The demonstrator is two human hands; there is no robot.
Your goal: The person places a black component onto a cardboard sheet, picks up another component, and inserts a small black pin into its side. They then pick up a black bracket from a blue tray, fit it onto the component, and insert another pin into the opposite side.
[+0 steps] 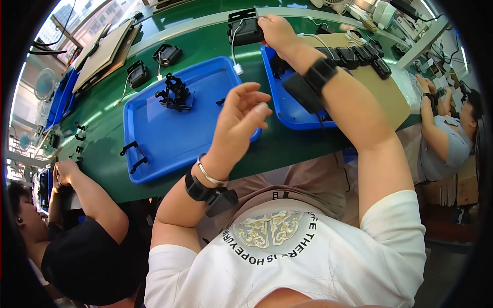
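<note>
My right hand [281, 37] reaches to the far side of the green table, its fingers closed on the right edge of a black box-shaped device [247, 31]. A white cable with a white plug [237, 69] hangs down from that device toward a blue tray [192, 167]. Over the tray's right side, my left hand [237, 120] is held with fingers apart and slightly curled, holding nothing. A pile of black brackets [176, 93] lies in the tray. Another black bracket [134, 155] is near its left edge, and a small black part [220, 101] lies close to my left hand.
A second blue tray [295, 123] sits under my right forearm. Right of it, several black devices [354, 55] lie on a tan board [393, 97]. Two more cabled devices [137, 74] [167, 54] stand beyond the first tray. Co-workers sit at left [92, 251] and right [447, 138].
</note>
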